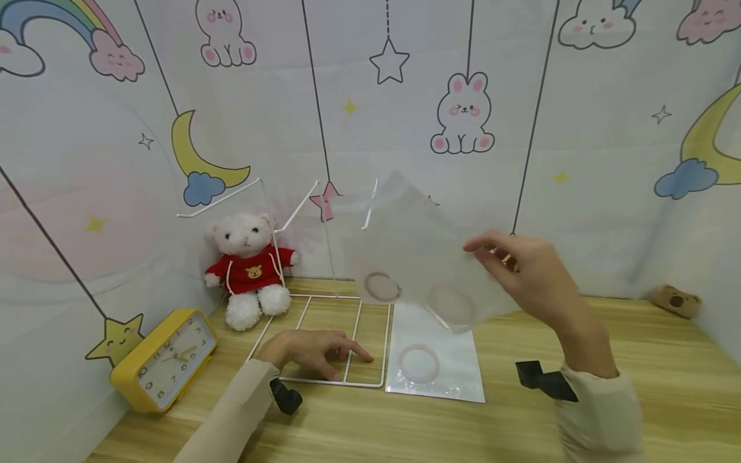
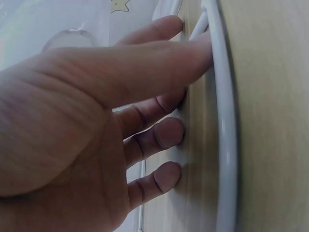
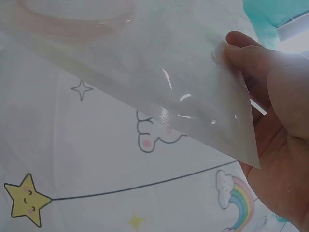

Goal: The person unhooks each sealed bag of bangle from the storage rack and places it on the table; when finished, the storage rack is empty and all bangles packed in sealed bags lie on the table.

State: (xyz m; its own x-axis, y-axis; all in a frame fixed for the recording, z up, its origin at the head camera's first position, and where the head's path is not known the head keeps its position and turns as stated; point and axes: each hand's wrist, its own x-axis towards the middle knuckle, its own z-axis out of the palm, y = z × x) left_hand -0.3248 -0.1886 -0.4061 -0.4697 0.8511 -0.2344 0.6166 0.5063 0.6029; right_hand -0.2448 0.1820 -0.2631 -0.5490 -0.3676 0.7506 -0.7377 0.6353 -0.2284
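Note:
My right hand [image 1: 532, 276] pinches a translucent plastic bag [image 1: 405, 247] by its right edge and holds it up above the table. Through the film show a brownish ring [image 1: 398, 292] and a paler pink ring [image 1: 470, 315]. In the right wrist view the thumb and fingertips grip the bag [image 3: 183, 87] near a corner. My left hand [image 1: 318, 352] is at a white wire rack [image 1: 365, 384], fingertips down on the wood between its wires. Its thumb touches the front wire [image 2: 227, 145]. Just right of the rack lies another bag [image 1: 469, 382] with a pink ring.
Behind the rack sits a white teddy bear [image 1: 249, 270] in a red sweater. A yellow alarm clock [image 1: 164, 360] stands at the left. White rack prongs [image 1: 295, 209] rise at the back. A small brown plush [image 1: 676, 301] lies far right, by the patterned cloth wall [image 1: 608, 161].

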